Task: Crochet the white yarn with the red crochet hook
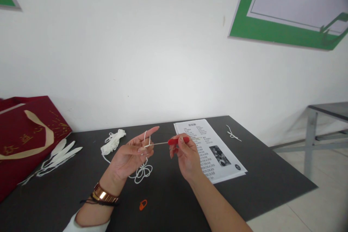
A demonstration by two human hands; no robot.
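Note:
My left hand (133, 154) pinches white yarn (146, 139) between thumb and fingers, with a strand looped over the raised index finger. In my right hand (186, 156) is a crochet hook (175, 141) with a red handle. Its thin metal shaft points left, and the tip meets the yarn at my left fingertips. Loose coils of the same yarn (143, 172) hang or lie just below my left hand. A bundled skein of white yarn (113, 141) rests on the table to the left.
A printed pattern sheet (223, 166) lies behind my right hand. On the dark table (261, 174) are an orange stitch marker (143, 204), a short tied yarn piece (233, 134) and several white crocheted strips (61, 154). A red gift bag (24, 130) stands at left, against the wall.

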